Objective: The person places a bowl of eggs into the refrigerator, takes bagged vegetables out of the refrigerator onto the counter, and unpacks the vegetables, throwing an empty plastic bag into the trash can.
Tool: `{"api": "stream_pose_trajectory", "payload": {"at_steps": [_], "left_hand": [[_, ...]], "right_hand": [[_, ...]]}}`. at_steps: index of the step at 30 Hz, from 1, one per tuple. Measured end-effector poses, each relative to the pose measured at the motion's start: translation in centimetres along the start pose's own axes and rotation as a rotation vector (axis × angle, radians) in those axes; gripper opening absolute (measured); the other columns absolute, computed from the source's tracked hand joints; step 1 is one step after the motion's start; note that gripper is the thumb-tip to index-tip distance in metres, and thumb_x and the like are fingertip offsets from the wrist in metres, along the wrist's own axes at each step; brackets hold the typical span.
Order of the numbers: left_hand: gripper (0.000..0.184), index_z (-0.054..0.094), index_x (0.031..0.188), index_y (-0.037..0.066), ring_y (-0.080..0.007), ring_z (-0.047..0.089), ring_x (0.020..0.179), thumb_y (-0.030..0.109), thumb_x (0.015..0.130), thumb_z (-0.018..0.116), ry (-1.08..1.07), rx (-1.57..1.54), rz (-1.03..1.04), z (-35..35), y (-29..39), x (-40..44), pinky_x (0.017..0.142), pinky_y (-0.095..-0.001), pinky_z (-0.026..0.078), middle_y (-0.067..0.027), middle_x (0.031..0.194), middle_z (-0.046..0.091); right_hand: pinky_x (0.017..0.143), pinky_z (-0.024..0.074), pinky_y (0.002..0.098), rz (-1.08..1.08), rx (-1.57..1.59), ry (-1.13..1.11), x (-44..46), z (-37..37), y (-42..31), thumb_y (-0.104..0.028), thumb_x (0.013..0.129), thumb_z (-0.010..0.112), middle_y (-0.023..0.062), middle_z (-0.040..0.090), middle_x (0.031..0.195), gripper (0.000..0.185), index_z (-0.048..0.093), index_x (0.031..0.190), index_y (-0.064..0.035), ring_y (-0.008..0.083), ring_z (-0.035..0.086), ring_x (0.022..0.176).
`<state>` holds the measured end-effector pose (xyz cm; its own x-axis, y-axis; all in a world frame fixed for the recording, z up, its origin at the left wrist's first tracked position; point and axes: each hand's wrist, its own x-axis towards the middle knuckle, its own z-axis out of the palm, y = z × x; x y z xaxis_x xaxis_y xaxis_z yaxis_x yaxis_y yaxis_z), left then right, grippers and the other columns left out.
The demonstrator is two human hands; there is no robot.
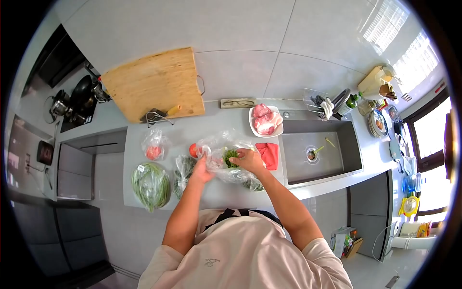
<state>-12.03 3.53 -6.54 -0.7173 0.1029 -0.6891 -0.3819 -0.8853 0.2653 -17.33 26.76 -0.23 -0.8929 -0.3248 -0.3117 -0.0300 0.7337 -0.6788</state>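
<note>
On the counter, a clear plastic bag (219, 144) lies spread between both hands. My left hand (202, 169) is closed on the bag's left side. My right hand (247, 159) has its fingers closed on green leafy vegetables (230, 158) at the bag's opening. A red tomato (193, 150) sits just left of the bag. Further left are a bagged tomato (153, 152), a bag of long green beans (150, 185) and a bag of dark greens (183, 173). A red cloth (268, 156) lies right of my right hand.
A white dish of raw meat (266, 121) stands behind the cloth. To the right is a sink (337, 147) with green scraps at its drain. A large wooden cutting board (154, 82) leans on the back wall. Bottles and dishes line the far right.
</note>
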Motion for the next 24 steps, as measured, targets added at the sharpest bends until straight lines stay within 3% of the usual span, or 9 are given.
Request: {"api": "stream_pose_trajectory", "payload": {"at_steps": [3, 6, 9, 12, 16, 18, 21, 22, 24], "left_hand": [[0.044, 0.057, 0.132, 0.010, -0.0284, 0.064, 0.107, 0.046, 0.109, 0.046, -0.038, 0.075, 0.002, 0.1, 0.2, 0.6, 0.097, -0.0494, 0.053, -0.0114, 0.118, 0.066], [0.043, 0.057, 0.129, 0.010, -0.0277, 0.065, 0.099, 0.046, 0.110, 0.045, -0.064, 0.086, -0.010, 1.2, 0.1, 0.8, 0.092, -0.0484, 0.055, -0.0102, 0.114, 0.067], [0.042, 0.058, 0.128, 0.010, -0.0270, 0.065, 0.093, 0.045, 0.110, 0.044, -0.194, 0.023, -0.064, 0.4, 0.3, 1.7, 0.088, -0.0481, 0.056, -0.0099, 0.111, 0.067], [0.041, 0.058, 0.127, 0.009, -0.0260, 0.065, 0.090, 0.044, 0.110, 0.044, -0.204, 0.055, -0.053, 0.0, 0.6, 1.8, 0.087, -0.0485, 0.056, -0.0099, 0.108, 0.067], [0.041, 0.057, 0.131, 0.009, -0.0265, 0.065, 0.092, 0.043, 0.110, 0.046, -0.210, 0.107, -0.027, 0.4, 1.4, 1.5, 0.087, -0.0492, 0.057, -0.0113, 0.114, 0.066], [0.042, 0.055, 0.134, 0.010, -0.0275, 0.064, 0.095, 0.042, 0.110, 0.047, -0.098, 0.142, 0.039, 1.0, 1.5, 0.9, 0.087, -0.0509, 0.057, -0.0117, 0.119, 0.065], [0.043, 0.053, 0.139, 0.011, -0.0294, 0.064, 0.099, 0.042, 0.109, 0.048, 0.053, 0.181, 0.137, 1.0, 2.0, 0.2, 0.087, -0.0537, 0.057, -0.0117, 0.125, 0.064], [0.043, 0.053, 0.139, 0.012, -0.0295, 0.063, 0.099, 0.042, 0.109, 0.048, 0.080, 0.181, 0.156, 0.3, 2.3, 0.4, 0.087, -0.0544, 0.057, -0.0115, 0.125, 0.063], [0.043, 0.053, 0.140, 0.013, -0.0291, 0.063, 0.096, 0.042, 0.109, 0.049, 0.115, 0.170, 0.182, -0.8, 3.1, 0.6, 0.087, -0.0556, 0.057, -0.0107, 0.125, 0.064]], "right_hand": [[0.094, 0.0549, 0.0387, 0.020, 0.102, -0.045, 0.2, 0.3, 0.7, -0.061, 0.076, 0.082, 0.0164, 0.075, 0.113, 0.081, 0.067, 0.133, -0.0041, 0.0284, 0.072, 0.105], [0.088, 0.0546, 0.0358, 0.045, 0.241, -0.075, 0.4, 0.9, 0.7, -0.055, 0.077, 0.085, 0.0162, 0.074, 0.111, 0.083, 0.064, 0.136, -0.0005, 0.0228, 0.071, 0.099], [0.076, 0.0529, 0.0314, 0.049, 0.540, -0.226, 0.0, 0.1, -0.3, -0.047, 0.079, 0.088, 0.0105, 0.073, 0.100, 0.076, 0.065, 0.132, 0.0023, 0.0168, 0.067, 0.085], [0.063, 0.0461, 0.0275, 0.093, 0.617, -0.305, 0.1, -0.4, -0.9, -0.039, 0.081, 0.087, 0.0049, 0.069, 0.089, 0.065, 0.068, 0.127, 0.0016, 0.0117, 0.060, 0.073], [0.053, 0.0367, 0.0250, 0.104, 0.592, -0.232, 0.4, 0.0, -0.7, -0.029, 0.084, 0.085, 0.0016, 0.066, 0.083, 0.050, 0.070, 0.124, -0.0027, 0.0086, 0.054, 0.063], [0.049, 0.0322, 0.0245, 0.071, 0.589, -0.148, 1.2, 0.9, 0.6, -0.022, 0.087, 0.081, -0.0002, 0.063, 0.080, 0.039, 0.069, 0.121, -0.0057, 0.0076, 0.050, 0.059], [0.045, 0.0312, 0.0264, 0.206, 1.215, -0.185, 1.9, -0.3, 2.0, -0.012, 0.091, 0.074, -0.0029, 0.057, 0.071, 0.026, 0.065, 0.116, -0.0083, 0.0080, 0.049, 0.056], [0.042, 0.0216, 0.0241, 0.239, 1.347, -0.151, 1.8, -0.8, 2.0, -0.007, 0.094, 0.069, -0.0051, 0.052, 0.072, 0.020, 0.062, 0.111, -0.0136, 0.0063, 0.041, 0.051], [0.041, 0.0233, 0.0227, 0.214, 1.469, -0.051, 2.2, -1.5, 2.2, -0.007, 0.094, 0.069, -0.0046, 0.056, 0.077, 0.019, 0.063, 0.111, -0.0149, 0.0062, 0.042, 0.050]]}}
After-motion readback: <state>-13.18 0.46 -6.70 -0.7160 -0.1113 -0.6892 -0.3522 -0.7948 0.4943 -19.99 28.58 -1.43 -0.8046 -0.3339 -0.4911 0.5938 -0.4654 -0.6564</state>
